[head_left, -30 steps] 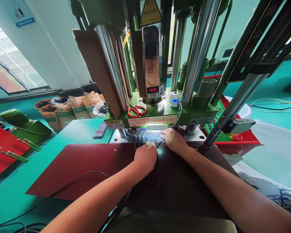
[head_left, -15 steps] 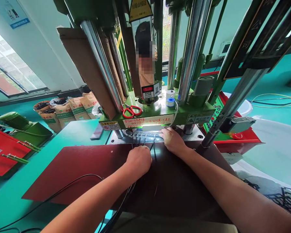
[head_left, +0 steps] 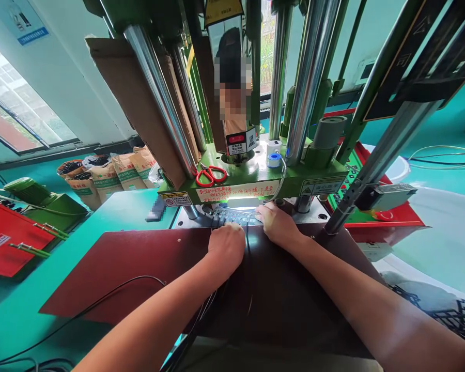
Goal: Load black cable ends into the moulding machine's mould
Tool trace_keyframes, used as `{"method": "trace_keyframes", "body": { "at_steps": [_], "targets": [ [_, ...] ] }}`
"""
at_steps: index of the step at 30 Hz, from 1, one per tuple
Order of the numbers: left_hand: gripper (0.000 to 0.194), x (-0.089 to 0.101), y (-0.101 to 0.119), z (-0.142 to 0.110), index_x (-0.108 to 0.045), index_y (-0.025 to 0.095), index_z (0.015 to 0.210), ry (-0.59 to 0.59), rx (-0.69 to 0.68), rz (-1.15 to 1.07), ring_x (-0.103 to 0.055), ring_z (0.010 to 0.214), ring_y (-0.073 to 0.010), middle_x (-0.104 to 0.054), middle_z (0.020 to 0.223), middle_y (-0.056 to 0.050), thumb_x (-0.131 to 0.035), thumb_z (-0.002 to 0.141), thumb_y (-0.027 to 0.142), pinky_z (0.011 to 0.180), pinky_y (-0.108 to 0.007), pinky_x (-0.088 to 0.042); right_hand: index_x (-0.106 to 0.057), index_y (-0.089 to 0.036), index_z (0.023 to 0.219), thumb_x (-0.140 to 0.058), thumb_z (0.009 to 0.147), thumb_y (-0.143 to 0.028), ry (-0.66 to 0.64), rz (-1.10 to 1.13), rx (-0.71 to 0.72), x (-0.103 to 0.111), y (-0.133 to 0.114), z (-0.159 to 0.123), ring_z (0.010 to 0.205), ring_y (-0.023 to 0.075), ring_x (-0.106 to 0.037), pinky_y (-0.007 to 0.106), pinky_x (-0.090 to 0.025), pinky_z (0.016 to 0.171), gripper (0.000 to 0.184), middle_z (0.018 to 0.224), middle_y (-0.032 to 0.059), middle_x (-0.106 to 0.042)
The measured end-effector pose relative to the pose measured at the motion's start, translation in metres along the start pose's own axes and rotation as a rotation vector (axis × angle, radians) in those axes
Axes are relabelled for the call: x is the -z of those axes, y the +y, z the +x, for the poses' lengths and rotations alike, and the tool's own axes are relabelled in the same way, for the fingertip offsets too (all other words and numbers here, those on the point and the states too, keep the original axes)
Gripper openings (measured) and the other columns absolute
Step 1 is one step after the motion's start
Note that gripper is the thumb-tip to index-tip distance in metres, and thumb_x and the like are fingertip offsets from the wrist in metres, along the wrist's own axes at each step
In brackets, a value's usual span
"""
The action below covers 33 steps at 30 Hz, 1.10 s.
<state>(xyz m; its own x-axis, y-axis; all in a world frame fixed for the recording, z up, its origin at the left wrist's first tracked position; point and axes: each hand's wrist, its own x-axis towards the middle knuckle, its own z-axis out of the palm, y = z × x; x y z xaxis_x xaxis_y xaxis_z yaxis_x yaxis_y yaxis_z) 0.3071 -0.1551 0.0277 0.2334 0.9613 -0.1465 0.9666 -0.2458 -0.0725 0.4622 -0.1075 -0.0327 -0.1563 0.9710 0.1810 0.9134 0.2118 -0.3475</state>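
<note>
A metal mold (head_left: pixel 232 214) with a row of slots lies on the steel bed of a green press (head_left: pixel 287 187), just under its raised front plate. Thin black cables (head_left: pixel 248 238) run out of the mold toward me. My left hand (head_left: pixel 228 247) is closed over the cables in front of the mold; its fingertips are hidden beneath it, and cables trail out below the wrist. At the mold's right end, my right hand (head_left: pixel 276 222) has bent fingers gripping its edge, with the fingertips partly out of sight under the press.
Red-handled scissors (head_left: pixel 211 176) and a blue-and-white spool (head_left: pixel 273 160) rest on the press ledge. Steel columns (head_left: pixel 308 88) rise on both sides. A dark red board (head_left: pixel 139 268) spans the front. Behind the press is a person (head_left: pixel 234 77). Filled sacks (head_left: pixel 104 178) stand at left.
My left hand has moved slightly forward along the cables, closer to the mold. My right hand keeps its place at the mold's right end. The view has shifted a little.
</note>
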Motion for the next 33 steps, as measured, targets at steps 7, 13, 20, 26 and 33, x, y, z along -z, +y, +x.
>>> {"method": "trace_keyframes", "body": {
  "at_steps": [7,13,20,26,33],
  "targets": [
    [0.027,-0.006,-0.006,0.005,-0.060,0.007,0.100,0.064,0.037,0.008,-0.068,0.090,-0.0282,-0.069,0.095,-0.019,-0.037,0.089,0.016,0.074,-0.036,-0.053,-0.060,-0.018,0.103,-0.040,0.096,-0.024,0.005,0.005,0.009,0.000,0.001,0.000,0.091,0.0206,-0.061,0.025,-0.041,0.067,0.022,0.106,0.0103,-0.057],
    [0.028,-0.009,-0.004,0.008,-0.059,0.008,0.100,0.068,0.089,-0.014,-0.069,0.088,-0.0278,-0.070,0.092,-0.019,-0.038,0.089,0.021,0.073,-0.035,-0.053,-0.060,-0.017,0.100,-0.041,0.096,-0.024,-0.004,0.000,0.021,-0.001,0.001,0.000,0.093,0.0214,-0.061,0.026,-0.041,0.070,0.020,0.103,0.0108,-0.058],
    [0.028,-0.009,-0.007,0.009,-0.061,0.010,0.098,0.068,0.108,-0.040,-0.069,0.087,-0.0288,-0.071,0.090,-0.018,-0.038,0.088,0.022,0.071,-0.036,-0.052,-0.059,-0.017,0.095,-0.040,0.096,-0.025,-0.011,-0.004,0.027,0.000,0.001,0.000,0.090,0.0217,-0.061,0.026,-0.040,0.067,0.020,0.098,0.0105,-0.059],
    [0.028,-0.008,-0.005,0.006,-0.061,0.010,0.099,0.074,0.106,-0.043,-0.068,0.088,-0.0280,-0.070,0.092,-0.017,-0.039,0.088,0.024,0.073,-0.036,-0.051,-0.057,-0.018,0.096,-0.040,0.096,-0.024,-0.019,-0.016,0.028,-0.001,0.001,0.000,0.091,0.0216,-0.061,0.026,-0.040,0.066,0.018,0.099,0.0099,-0.059],
    [0.041,-0.010,0.007,-0.007,-0.057,0.015,0.104,0.144,0.057,-0.039,-0.067,0.089,-0.0285,-0.068,0.099,-0.013,-0.036,0.092,0.048,0.073,-0.037,-0.051,-0.055,-0.016,0.098,-0.039,0.095,-0.021,-0.011,-0.062,0.031,0.002,-0.003,-0.003,0.085,0.0221,-0.062,0.027,-0.038,0.060,0.017,0.102,0.0110,-0.057]
  ]
}}
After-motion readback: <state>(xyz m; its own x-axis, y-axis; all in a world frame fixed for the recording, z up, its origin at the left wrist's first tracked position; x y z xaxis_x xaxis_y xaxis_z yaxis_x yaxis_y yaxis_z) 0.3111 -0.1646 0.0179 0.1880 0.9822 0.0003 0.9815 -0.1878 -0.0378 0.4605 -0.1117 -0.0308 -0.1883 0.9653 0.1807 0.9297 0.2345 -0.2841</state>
